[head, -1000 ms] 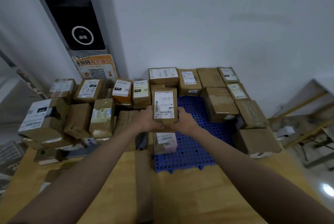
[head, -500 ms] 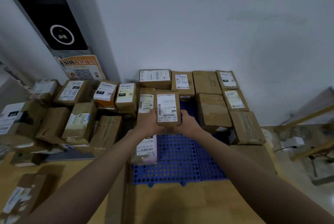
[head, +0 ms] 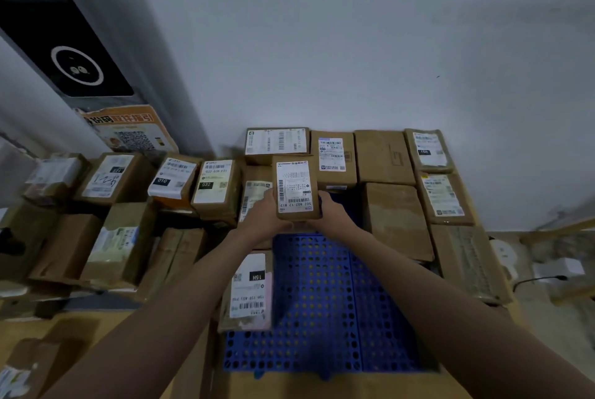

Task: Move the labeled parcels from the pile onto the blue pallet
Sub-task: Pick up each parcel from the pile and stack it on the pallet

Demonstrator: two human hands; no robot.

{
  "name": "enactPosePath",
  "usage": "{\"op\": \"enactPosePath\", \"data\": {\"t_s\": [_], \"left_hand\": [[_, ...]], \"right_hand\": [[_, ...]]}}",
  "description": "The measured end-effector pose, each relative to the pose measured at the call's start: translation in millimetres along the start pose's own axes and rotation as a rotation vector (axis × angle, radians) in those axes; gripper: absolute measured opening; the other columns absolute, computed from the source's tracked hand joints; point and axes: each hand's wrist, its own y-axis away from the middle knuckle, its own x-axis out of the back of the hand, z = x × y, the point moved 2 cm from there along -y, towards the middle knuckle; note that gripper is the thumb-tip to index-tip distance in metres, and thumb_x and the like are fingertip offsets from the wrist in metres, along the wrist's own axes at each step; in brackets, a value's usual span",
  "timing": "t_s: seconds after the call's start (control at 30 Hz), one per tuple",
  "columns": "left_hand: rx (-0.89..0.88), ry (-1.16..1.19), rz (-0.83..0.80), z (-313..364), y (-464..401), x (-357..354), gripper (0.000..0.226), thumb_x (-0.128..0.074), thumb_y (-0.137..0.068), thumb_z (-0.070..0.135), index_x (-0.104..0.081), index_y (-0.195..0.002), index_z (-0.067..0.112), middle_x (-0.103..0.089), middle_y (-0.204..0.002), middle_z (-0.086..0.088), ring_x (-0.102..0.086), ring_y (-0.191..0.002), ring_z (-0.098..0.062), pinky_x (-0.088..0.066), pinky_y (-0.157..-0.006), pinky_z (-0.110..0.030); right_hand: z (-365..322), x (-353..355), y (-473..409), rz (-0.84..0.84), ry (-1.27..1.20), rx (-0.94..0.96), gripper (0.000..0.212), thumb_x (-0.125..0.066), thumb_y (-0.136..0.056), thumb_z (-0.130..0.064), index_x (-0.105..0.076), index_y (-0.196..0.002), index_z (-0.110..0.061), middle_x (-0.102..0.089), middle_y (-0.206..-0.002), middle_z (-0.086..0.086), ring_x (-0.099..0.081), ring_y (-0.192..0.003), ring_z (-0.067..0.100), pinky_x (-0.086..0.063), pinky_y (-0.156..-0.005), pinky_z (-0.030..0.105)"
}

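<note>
I hold a small brown parcel [head: 295,186] with a white barcode label facing up, above the far middle of the blue pallet [head: 325,295]. My left hand [head: 264,215] grips its left side and my right hand [head: 333,213] grips its right side. Brown parcels line the pallet's far edge [head: 335,157] and its right side [head: 397,221]. A labeled parcel [head: 249,292] lies along the pallet's left edge. The pile of labeled parcels [head: 122,202] spreads on the floor to the left.
A white wall rises right behind the pallet. A dark panel with a round emblem [head: 77,65] and an orange QR poster [head: 132,131] stand at the left. Wooden frame pieces [head: 560,231] and a white device with a cable [head: 557,270] lie right of the pallet.
Both hands have carried the parcel forward and a little right, from the pallet's near left to over its far middle. The view has swung right and moved closer to the pallet.
</note>
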Motion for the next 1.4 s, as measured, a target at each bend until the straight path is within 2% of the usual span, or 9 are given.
{"op": "enactPosePath", "data": {"t_s": [0.2, 0.37, 0.47, 0.6, 0.73, 0.87, 1.1, 1.2, 1.4], "left_hand": [[0.030, 0.072, 0.052, -11, -37, -2, 0.085, -0.081, -0.071, 0.027, -0.035, -0.140, 0.013, -0.055, -0.129, -0.005, -0.056, -0.116, -0.025, -0.051, -0.093, -0.045], [0.041, 0.057, 0.099, -16, -49, 1, 0.080, -0.082, -0.071, 0.030, -0.039, -0.136, 0.012, -0.056, -0.126, -0.005, -0.057, -0.115, -0.024, -0.050, -0.083, -0.032], [0.040, 0.027, 0.047, -17, -52, 0, 0.079, -0.082, -0.071, 0.032, -0.040, -0.135, 0.013, -0.057, -0.126, -0.006, -0.056, -0.116, -0.025, -0.051, -0.091, -0.040], [0.028, -0.002, 0.021, -13, -55, -6, 0.076, -0.080, -0.071, 0.033, -0.042, -0.134, 0.015, -0.057, -0.128, -0.008, -0.056, -0.115, -0.028, -0.050, -0.093, -0.046], [0.036, 0.031, -0.015, -15, -60, -10, 0.073, -0.080, -0.072, 0.030, -0.044, -0.133, 0.016, -0.057, -0.128, -0.008, -0.056, -0.115, -0.028, -0.051, -0.091, -0.042], [0.047, 0.026, -0.063, -23, -67, -12, 0.074, -0.080, -0.073, 0.026, -0.042, -0.136, 0.017, -0.056, -0.131, -0.008, -0.055, -0.117, -0.027, -0.050, -0.092, -0.039], [0.047, -0.082, -0.075, -32, -83, -17, 0.080, -0.079, -0.075, 0.025, -0.038, -0.142, 0.013, -0.049, -0.128, -0.014, -0.047, -0.121, -0.032, -0.045, -0.093, -0.039], [0.081, -0.158, -0.070, -36, -88, -23, 0.083, -0.078, -0.074, 0.025, -0.035, -0.145, 0.019, -0.044, -0.130, -0.015, -0.041, -0.124, -0.032, -0.044, -0.096, -0.042], [0.163, -0.214, -0.030, -47, -96, -31, 0.082, -0.083, -0.069, 0.026, -0.038, -0.136, 0.009, -0.044, -0.132, -0.012, -0.051, -0.116, -0.031, -0.050, -0.088, -0.043]], "right_hand": [[9, 2, -41, 0.005, -0.036, 0.011, 0.072, -0.073, -0.083, -0.019, -0.035, -0.143, -0.016, -0.056, -0.134, 0.005, -0.056, -0.117, 0.022, -0.045, -0.079, 0.023], [14, -1, -56, 0.003, -0.029, 0.043, 0.066, -0.070, -0.085, -0.012, -0.037, -0.142, -0.017, -0.056, -0.134, 0.004, -0.055, -0.120, 0.020, -0.045, -0.086, 0.025], [20, -3, -57, -0.018, 0.004, 0.048, 0.066, -0.069, -0.087, -0.012, -0.035, -0.144, -0.016, -0.054, -0.138, 0.004, -0.052, -0.125, 0.021, -0.041, -0.086, 0.022], [28, 0, -57, 0.005, 0.026, 0.034, 0.062, -0.068, -0.089, -0.013, -0.037, -0.143, -0.017, -0.054, -0.138, 0.003, -0.052, -0.125, 0.020, -0.039, -0.082, 0.018], [31, 1, -63, -0.010, 0.084, 0.012, 0.061, -0.067, -0.089, -0.011, -0.036, -0.142, -0.013, -0.052, -0.139, 0.007, -0.051, -0.127, 0.024, -0.042, -0.086, 0.022], [33, -4, -73, -0.037, 0.147, -0.025, 0.059, -0.066, -0.090, -0.011, -0.035, -0.141, -0.009, -0.050, -0.139, 0.010, -0.051, -0.126, 0.027, -0.047, -0.082, 0.025], [36, -13, -91, -0.044, 0.206, -0.086, 0.057, -0.065, -0.089, -0.015, -0.039, -0.138, -0.004, -0.049, -0.136, 0.015, -0.048, -0.125, 0.031, -0.047, -0.100, 0.041], [40, -19, -98, -0.040, 0.243, -0.103, 0.053, -0.063, -0.088, -0.010, -0.041, -0.135, -0.004, -0.048, -0.135, 0.016, -0.048, -0.124, 0.031, -0.046, -0.101, 0.045], [50, -29, -109, -0.010, 0.234, -0.143, 0.051, -0.064, -0.086, -0.007, -0.042, -0.132, -0.004, -0.050, -0.132, 0.016, -0.050, -0.121, 0.032, -0.048, -0.098, 0.046]]}}
